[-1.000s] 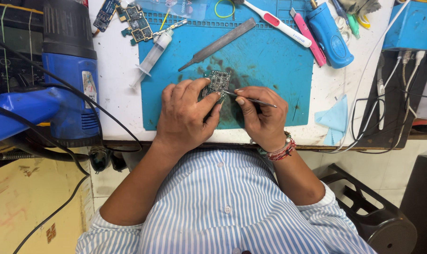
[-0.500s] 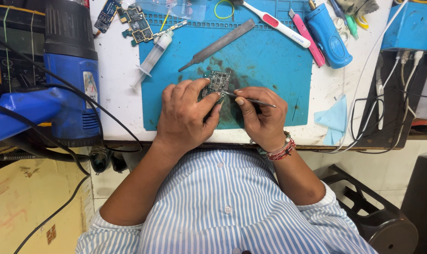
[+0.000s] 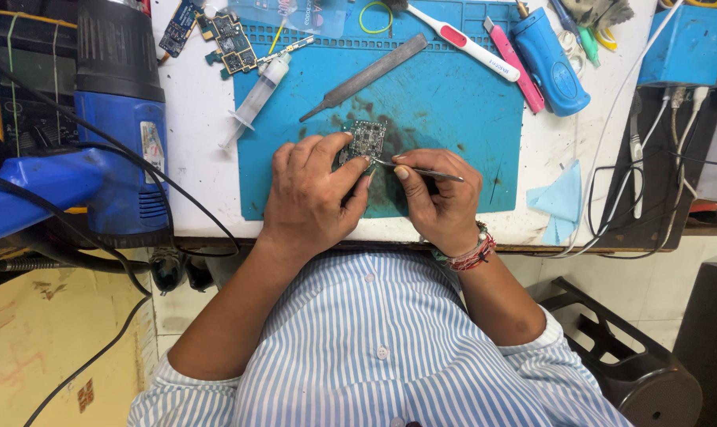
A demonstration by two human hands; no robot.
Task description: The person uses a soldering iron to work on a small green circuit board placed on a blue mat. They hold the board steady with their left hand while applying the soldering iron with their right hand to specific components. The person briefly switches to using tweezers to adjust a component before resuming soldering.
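A small circuit board (image 3: pixel 367 137) lies on the blue work mat (image 3: pixel 445 103). My left hand (image 3: pixel 311 194) rests on the mat and pins the board's near edge with its fingertips. My right hand (image 3: pixel 440 199) grips thin metal tweezers (image 3: pixel 422 170), whose tip touches the board's lower right edge next to my left fingers. A beaded bracelet sits on my right wrist.
On the mat lie a metal file (image 3: pixel 366 77), a syringe (image 3: pixel 256 99), a white and red toothbrush (image 3: pixel 465 43), a pink cutter (image 3: pixel 516 67) and a blue cylindrical tool (image 3: pixel 550 63). More circuit boards (image 3: pixel 228 35) lie at the back left. A blue hot-air unit (image 3: pixel 121 119) stands left. Cables hang right.
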